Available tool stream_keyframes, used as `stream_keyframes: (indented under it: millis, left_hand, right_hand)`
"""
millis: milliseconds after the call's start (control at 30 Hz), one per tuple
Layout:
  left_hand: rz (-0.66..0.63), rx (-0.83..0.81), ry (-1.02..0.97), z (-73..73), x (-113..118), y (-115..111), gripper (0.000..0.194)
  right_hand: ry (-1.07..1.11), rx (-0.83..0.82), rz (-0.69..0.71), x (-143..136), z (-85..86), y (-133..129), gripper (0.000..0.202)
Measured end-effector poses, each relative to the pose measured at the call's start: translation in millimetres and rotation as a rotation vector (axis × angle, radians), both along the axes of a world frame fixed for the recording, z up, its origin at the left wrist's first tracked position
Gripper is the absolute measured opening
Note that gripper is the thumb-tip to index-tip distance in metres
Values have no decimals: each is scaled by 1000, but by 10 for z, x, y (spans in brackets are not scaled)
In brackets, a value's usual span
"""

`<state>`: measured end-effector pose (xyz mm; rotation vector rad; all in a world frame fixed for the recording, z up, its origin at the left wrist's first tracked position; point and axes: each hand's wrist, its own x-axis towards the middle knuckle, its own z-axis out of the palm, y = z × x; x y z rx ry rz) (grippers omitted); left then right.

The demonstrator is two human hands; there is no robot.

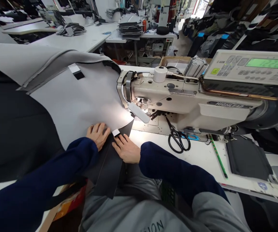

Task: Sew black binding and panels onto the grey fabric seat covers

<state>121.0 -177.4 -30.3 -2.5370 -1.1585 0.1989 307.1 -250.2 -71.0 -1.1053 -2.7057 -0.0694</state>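
Light-grey fabric panel (81, 100) spread left of Highlead sewing machine (163, 101), likely so bulk clears arm. Left hand (98, 136) on panel, fingers loosely bent, not gripping; seems to steady it. White-and-black tab (116, 132) at panel edge, between hands. Right hand (126, 149) flat on dark fabric strip (106, 180), fingers extended, probably to align layers. Lamp (139, 112) lights edge. Black-handled scissors (179, 141) parked within reach.

Black scissors (175, 131) and a green pencil (218, 156)
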Motion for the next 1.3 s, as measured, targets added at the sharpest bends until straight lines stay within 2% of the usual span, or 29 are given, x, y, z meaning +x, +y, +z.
stream_keyframes:
  millis: [100, 233, 300, 367, 467, 533, 567, 633, 700, 767, 933, 1067, 1200, 1300]
  left_hand:
    - [81, -2, 30, 69, 114, 85, 44]
    - [153, -143, 86, 331, 260, 243, 35]
    - [154, -187, 68, 415, 316, 217, 33]
    - [115, -208, 8, 349, 324, 91, 32]
    - [31, -199, -165, 7, 211, -134, 34]
    - [-73, -120, -317, -214, 93, -204, 36]
    - [-147, -77, -378, -280, 43, -210, 37]
    - [-302, -50, -431, -307, -6, -186, 42]
    - [-378, -97, -402, -232, 26, -150, 49]
    - [-332, -174, -289, -133, 116, -128, 56]
    - [-3, -321, -2, -20, 355, -133, 51]
    - [44, -377, 28, 3, 438, -133, 50]
    - [81, -408, 41, 28, 517, -107, 50]
    - [102, -409, 36, 54, 595, -96, 49]
  right_hand:
    - [20, -17, -6, -10, -27, 2, 53]
    - [22, -20, -6, -8, -41, -2, 54]
    - [32, -4, -2, 5, -52, -3, 53]
    - [48, 22, 7, 21, -65, 3, 49]
    - [64, 72, 5, 36, -72, 23, 45]
    - [57, 106, 10, 31, -60, 31, 43]
    - [45, 121, 11, 26, -47, 32, 41]
    - [5, 135, 3, 11, -7, 25, 36]
    - [-46, 123, -3, 1, 45, 15, 33]
    - [-82, 87, 5, -1, 95, 11, 31]
    - [-80, -5, 19, 30, 173, 55, 29]
    - [-90, -39, -3, 28, 237, 40, 32]
    - [-110, -44, -134, -40, 279, -122, 35]
    - [-139, -18, -141, -62, 268, -206, 35]
